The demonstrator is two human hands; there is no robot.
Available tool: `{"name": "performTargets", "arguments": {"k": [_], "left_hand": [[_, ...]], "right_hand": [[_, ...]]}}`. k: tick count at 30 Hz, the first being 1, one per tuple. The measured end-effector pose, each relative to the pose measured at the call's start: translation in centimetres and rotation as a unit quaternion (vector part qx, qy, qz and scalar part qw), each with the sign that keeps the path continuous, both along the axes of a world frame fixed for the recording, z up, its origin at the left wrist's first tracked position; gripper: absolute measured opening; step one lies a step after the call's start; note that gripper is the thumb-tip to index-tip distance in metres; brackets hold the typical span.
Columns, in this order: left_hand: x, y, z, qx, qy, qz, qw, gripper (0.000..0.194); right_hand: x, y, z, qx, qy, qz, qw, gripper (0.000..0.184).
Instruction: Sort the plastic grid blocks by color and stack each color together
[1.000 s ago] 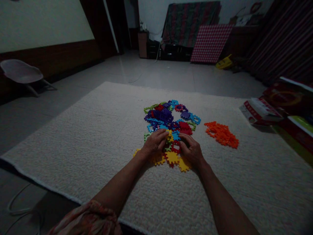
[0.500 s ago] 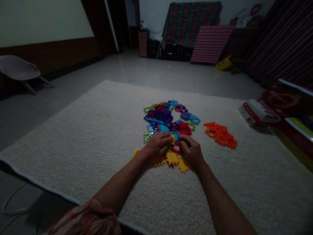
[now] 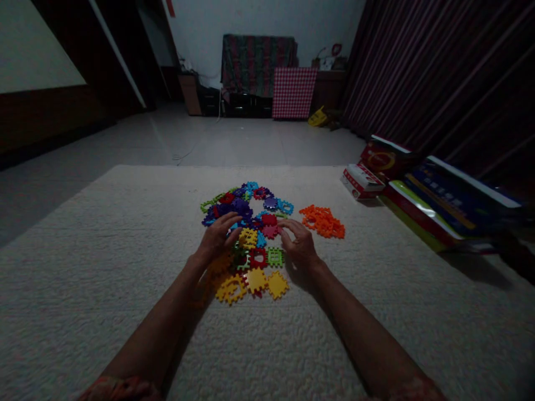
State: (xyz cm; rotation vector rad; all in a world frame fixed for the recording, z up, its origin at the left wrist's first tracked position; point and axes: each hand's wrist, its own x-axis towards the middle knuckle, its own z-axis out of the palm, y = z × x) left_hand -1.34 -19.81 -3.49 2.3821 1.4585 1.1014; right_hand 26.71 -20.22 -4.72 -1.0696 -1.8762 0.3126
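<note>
A heap of toothed plastic building tiles lies on the pale mat, with dark purple tiles [image 3: 229, 211] at its far left. My left hand [image 3: 217, 238] reaches over the heap's left side, its fingers and thumb apart, beside a yellow tile [image 3: 248, 238]. At the right side, my right hand [image 3: 298, 240] has its thumb and fingertips at the edge of a pinkish-red tile [image 3: 271, 231], seemingly pinching it. Nearer to me are a red frame tile [image 3: 258, 257], a green frame tile [image 3: 275, 257] and several yellow tiles [image 3: 256, 280].
A separate pile of orange tiles [image 3: 321, 221] sits right of the heap. Farther right stand a red-and-white box [image 3: 362, 181] and a large colourful box [image 3: 455, 203]. The quilted mat [image 3: 376, 323] lies under everything, with tiled floor [image 3: 259, 142] beyond.
My view has turned to the right. My left hand has come away from the yellow tile, which now lies in the open. My right hand has moved up to the red tiles, uncovering a green frame tile.
</note>
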Motion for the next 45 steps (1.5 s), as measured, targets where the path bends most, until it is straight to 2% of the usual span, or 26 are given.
{"name": "performTargets", "arguments": {"k": [2,4,7,11,15,19,24,29,32,36,42,45], "left_hand": [[-1.1,1.5,0.4,-0.001,-0.037,0.044,0.998,0.037],[-2.3,3.2,0.3,-0.018,-0.077,0.094,0.992,0.037],[-3.5,5.6,-0.5,-0.067,-0.117,0.154,0.979,0.039],[-4.5,7.8,-1.1,-0.099,-0.113,0.181,0.972,0.039],[-5.6,9.2,-1.6,-0.087,-0.086,0.189,0.974,0.039],[-6.8,9.9,-3.1,-0.088,-0.085,0.218,0.968,0.040],[-6.6,9.8,-4.4,-0.082,-0.053,0.214,0.972,0.040],[-6.0,9.4,-4.1,-0.076,-0.093,0.238,0.964,0.038],[-5.8,9.3,-3.8,-0.093,-0.115,0.263,0.953,0.035],[-5.6,9.5,-3.7,-0.101,-0.120,0.276,0.948,0.033],[-6.2,11.3,-3.3,-0.064,-0.140,0.330,0.931,0.033],[-6.8,12.2,-3.1,-0.087,-0.130,0.334,0.929,0.036]], "right_hand": [[2.8,1.4,0.3,-0.004,-0.096,-0.071,0.993,0.030],[5.4,2.7,0.2,-0.030,-0.201,-0.121,0.972,0.040],[7.9,4.0,-0.6,-0.057,-0.309,-0.152,0.937,0.050],[9.0,4.8,-1.8,-0.078,-0.365,-0.164,0.913,0.055],[9.7,5.6,-2.1,-0.071,-0.376,-0.159,0.910,0.053],[10.5,7.0,-1.9,-0.050,-0.358,-0.167,0.917,0.044],[11.6,9.3,-2.1,-0.044,-0.354,-0.175,0.918,0.039],[12.2,10.7,-2.5,-0.026,-0.331,-0.216,0.918,0.042],[11.7,10.9,-2.2,-0.015,-0.334,-0.178,0.926,0.044],[11.0,11.1,-2.0,-0.040,-0.351,-0.143,0.924,0.037],[11.6,13.2,-2.5,-0.043,-0.331,-0.138,0.933,0.035],[12.0,14.0,-2.2,-0.050,-0.321,-0.148,0.934,0.035]]}}
